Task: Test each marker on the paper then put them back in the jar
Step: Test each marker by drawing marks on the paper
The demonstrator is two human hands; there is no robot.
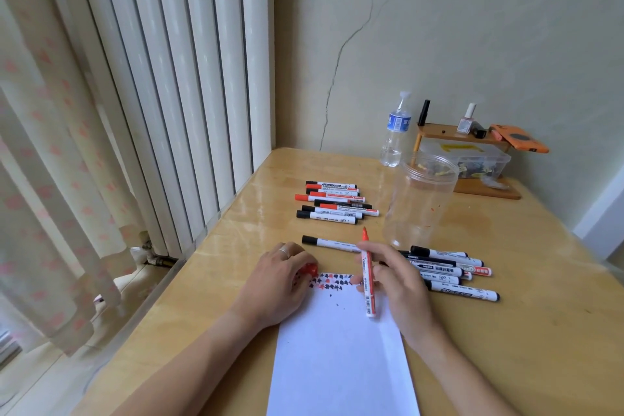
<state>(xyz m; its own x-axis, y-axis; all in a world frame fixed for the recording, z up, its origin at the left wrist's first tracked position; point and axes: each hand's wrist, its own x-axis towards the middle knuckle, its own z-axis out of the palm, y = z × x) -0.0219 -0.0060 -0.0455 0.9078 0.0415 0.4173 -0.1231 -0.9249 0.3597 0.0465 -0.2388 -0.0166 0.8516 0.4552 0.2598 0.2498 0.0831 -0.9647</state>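
On the pale wooden tabletop [506,280], the right hand [401,280] pinches an uncapped red marker [368,277], tip up — flip it before touching the white paper [341,348]. The left hand [280,284] curls round its red cap [311,269]; the clear plastic jar [420,199] stands behind.

**Around the wooden table**

The wooden table [526,331] fills the lower right of the view. At its far edge stands a clear water bottle [395,130] with a blue label. Just right of the bottle sits a small wooden shelf [462,138], its base resting on the table. On the shelf's top are a pale nail-polish bottle [467,119] and an orange phone [520,138] that overhangs its right end. Under the top lies a clear plastic box [472,159]. Left of the table rises a white ribbed radiator [175,78], and further left hangs a curtain [44,179] with pink dots. Behind the table the wall [472,44] shows a long crack.
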